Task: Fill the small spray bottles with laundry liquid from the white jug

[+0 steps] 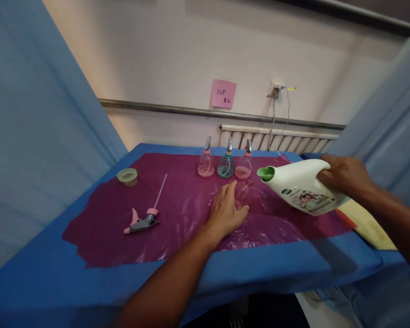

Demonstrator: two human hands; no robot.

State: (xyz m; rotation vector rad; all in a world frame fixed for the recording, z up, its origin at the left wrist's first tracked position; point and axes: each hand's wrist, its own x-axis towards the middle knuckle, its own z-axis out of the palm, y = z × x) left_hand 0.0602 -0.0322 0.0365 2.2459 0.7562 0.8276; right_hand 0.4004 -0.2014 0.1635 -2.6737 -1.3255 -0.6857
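Observation:
My left hand [225, 209] is curled around a clear pink spray bottle [245, 191] without its spray head, fingers on one side and thumb on the other. Its open neck leans slightly right. My right hand [341, 173] grips the handle of a white detergent jug [304, 189], which is tipped to the left. The jug's green spout [266, 173] is just right of the pink bottle's neck, apart from it. No liquid is seen coming out. A grey and pink trigger spray head [145, 222] with a thin tube lies loose to the left.
Three spray bottles with liquid stand in a row at the back: pink [206, 166], teal [226, 166] and pink [243, 167]. A small greenish tub [127, 176] is at left. Purple plastic sheet [105, 228] covers the blue table [259, 264]. A yellow cloth [365, 223] lies at right.

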